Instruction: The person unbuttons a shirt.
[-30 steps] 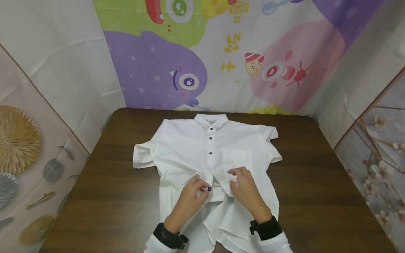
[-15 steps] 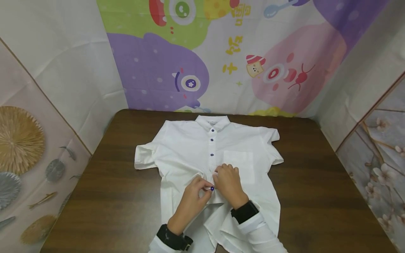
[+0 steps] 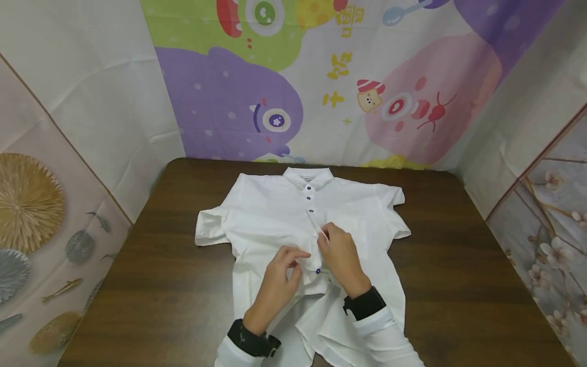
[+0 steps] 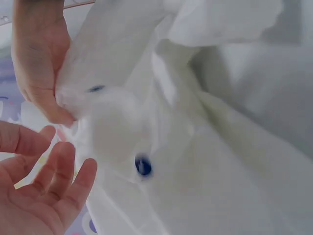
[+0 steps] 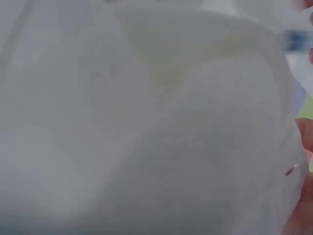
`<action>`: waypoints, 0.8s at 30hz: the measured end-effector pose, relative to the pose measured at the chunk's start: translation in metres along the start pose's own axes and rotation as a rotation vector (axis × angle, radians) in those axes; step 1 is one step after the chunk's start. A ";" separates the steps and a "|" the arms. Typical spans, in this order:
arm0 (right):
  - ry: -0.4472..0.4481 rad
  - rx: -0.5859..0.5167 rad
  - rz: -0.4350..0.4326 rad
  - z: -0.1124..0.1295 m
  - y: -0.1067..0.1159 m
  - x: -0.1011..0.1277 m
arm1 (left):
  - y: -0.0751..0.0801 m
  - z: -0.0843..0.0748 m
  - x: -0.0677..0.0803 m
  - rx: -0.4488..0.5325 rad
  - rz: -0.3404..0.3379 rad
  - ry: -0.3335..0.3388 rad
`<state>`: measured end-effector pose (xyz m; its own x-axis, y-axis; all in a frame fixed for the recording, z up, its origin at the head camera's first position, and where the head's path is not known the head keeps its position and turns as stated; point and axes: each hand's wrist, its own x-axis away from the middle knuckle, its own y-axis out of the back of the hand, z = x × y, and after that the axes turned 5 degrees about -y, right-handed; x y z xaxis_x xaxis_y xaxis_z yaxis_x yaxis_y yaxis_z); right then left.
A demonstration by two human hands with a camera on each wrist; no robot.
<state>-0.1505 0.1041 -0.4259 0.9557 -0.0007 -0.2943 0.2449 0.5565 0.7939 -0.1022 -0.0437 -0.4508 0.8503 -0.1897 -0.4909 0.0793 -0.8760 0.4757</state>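
A brown worktop (image 3: pixel 458 285) spans the lower part of the head view, with a cartoon-printed cloth (image 3: pixel 234 97) behind it across the top. On the worktop, mid-frame, lies a white short-sleeved shirt (image 3: pixel 270 211), its collar (image 3: pixel 298 178) toward the top and its lower front rumpled. Right of centre, the right hand (image 3: pixel 341 257) has a narrow grip, pinching the shirt's front edge. The left hand (image 3: pixel 276 280), left of it, has a loose grip, fingers parted, near the lower front. A black band (image 3: pixel 249 339) sits behind each hand. 4 dark blue buttons (image 3: pixel 318 271) run down the middle, the lowest between the hands.
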 end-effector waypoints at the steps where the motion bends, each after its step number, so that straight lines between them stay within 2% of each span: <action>1: -0.015 -0.024 -0.006 0.001 0.003 -0.001 | 0.001 0.000 -0.002 0.008 -0.010 -0.002; 6: -0.035 -0.119 -0.068 0.007 0.016 -0.001 | 0.002 -0.004 -0.016 0.031 -0.058 -0.009; 11: -0.027 -0.177 -0.094 0.012 0.025 0.004 | 0.001 -0.011 -0.028 0.071 -0.062 -0.016; 18: 0.044 -0.169 -0.086 0.015 0.033 0.016 | -0.002 -0.019 -0.040 0.120 -0.028 -0.038; 24: 0.091 -0.143 -0.046 0.016 0.039 0.024 | -0.004 -0.023 -0.043 0.051 -0.038 -0.042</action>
<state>-0.1154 0.1124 -0.3934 0.9236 0.0427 -0.3811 0.2565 0.6700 0.6967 -0.1274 -0.0221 -0.4143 0.8243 -0.1731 -0.5390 0.0838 -0.9043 0.4185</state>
